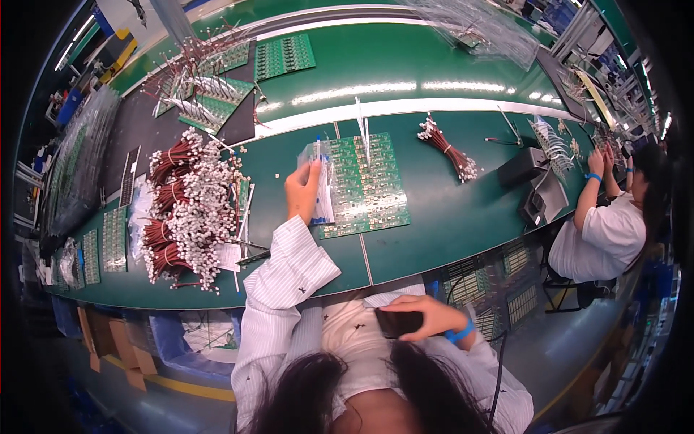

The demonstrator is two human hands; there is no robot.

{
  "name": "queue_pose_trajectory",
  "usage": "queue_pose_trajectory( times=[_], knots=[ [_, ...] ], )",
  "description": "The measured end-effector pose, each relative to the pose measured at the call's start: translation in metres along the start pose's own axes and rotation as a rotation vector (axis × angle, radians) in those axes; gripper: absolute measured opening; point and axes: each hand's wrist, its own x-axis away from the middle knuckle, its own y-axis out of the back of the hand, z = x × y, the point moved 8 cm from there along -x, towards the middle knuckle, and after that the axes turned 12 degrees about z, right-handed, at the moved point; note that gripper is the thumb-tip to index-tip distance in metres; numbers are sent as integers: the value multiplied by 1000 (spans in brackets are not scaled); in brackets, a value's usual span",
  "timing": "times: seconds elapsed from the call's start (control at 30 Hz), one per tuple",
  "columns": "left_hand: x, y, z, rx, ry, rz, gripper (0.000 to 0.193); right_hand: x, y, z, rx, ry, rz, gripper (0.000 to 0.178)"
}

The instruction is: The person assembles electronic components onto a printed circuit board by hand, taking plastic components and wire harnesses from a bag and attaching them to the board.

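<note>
My left hand (302, 189) is closed on a clear plastic bag of white strips (323, 192) with blue ends. The bag stands over the left edge of a panel of green circuit boards (372, 188) lying on the bench. White strips (366, 145) lie across the panel's upper part. Close to my body, below the bench edge, my right hand (434, 316) grips a flat black phone (399, 322), its lower part near my lap. A bundle of red-brown wires with white connectors (448, 148) lies right of the panel.
Bundled wires with white connectors (191, 210) are heaped at left. Behind them, boards (217, 101) with strips lie on a black mat. A black box-shaped device (524, 166) stands at right, near a co-worker (603, 231). A blue-lined bin (195, 340) sits under the bench.
</note>
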Motion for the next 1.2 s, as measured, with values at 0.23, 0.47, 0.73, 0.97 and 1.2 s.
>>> queue_pose_trajectory(
  times=[0.23, 0.47, 0.73, 0.97, 1.2],
  knots=[
    [2, -2, 2, 8, 1, 21, 32, -48, -42, -129, 516, -468, -68, 70],
    [4, -2, -1, -24, -6, 15, 32, -59, -42, -97, 614, -490, 173, 66],
    [0, -1, 6, -61, -16, 77, 29, -72, 46, 98, 45, 377, 248, 15],
    [1, -10, -13, 20, -42, 120, 26, -108, 183, 102, 453, 289, -713, 19],
    [5, -16, -10, -30, -90, 163, 28, -130, 178, 90, 539, 286, -724, 13]
  ],
)
